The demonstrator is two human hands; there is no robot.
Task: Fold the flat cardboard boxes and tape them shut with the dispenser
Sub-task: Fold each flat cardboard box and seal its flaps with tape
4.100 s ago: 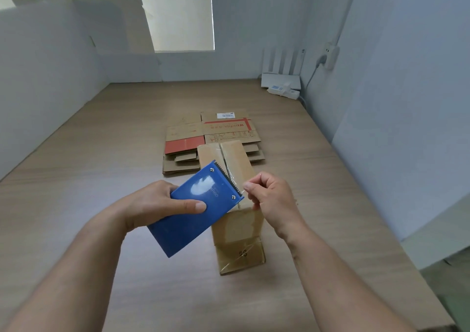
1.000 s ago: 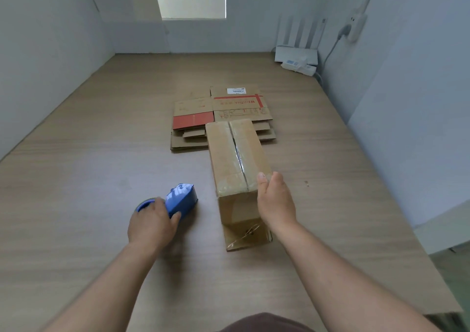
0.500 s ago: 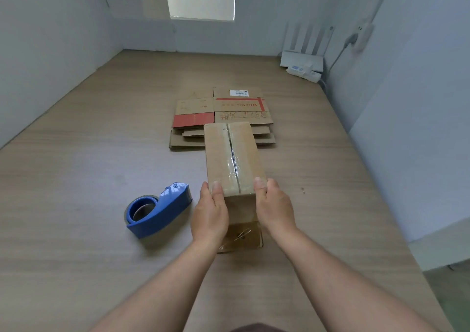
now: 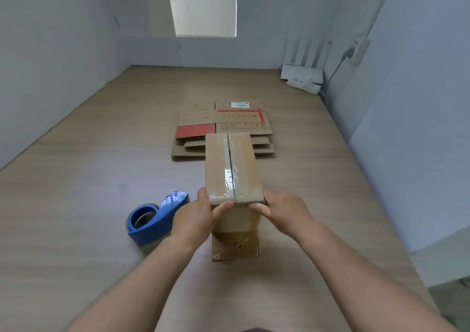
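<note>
While the folded box (image 4: 232,163) stands on the tabletop (image 4: 76,179), clear tape along its top seam, both grips clasp its near upper corners. Left grip (image 4: 194,219) wraps the left corner, thumb across the near face; right grip (image 4: 284,212) mirrors it. The blue tape dispenser (image 4: 155,221) lies on the tabletop just left of the left grip. The stack of flat boxes (image 4: 223,125) lies beyond the box's far end; contact unclear.

Folded cardboard box (image 4: 232,169) on wooden table (image 4: 76,179), top seam taped, left hand (image 4: 194,218) and right hand (image 4: 284,211) gripping its near end, blue tape dispenser (image 4: 155,219) just left, flat boxes (image 4: 223,125) stacked behind, white router (image 4: 302,71) in far corner.
</note>
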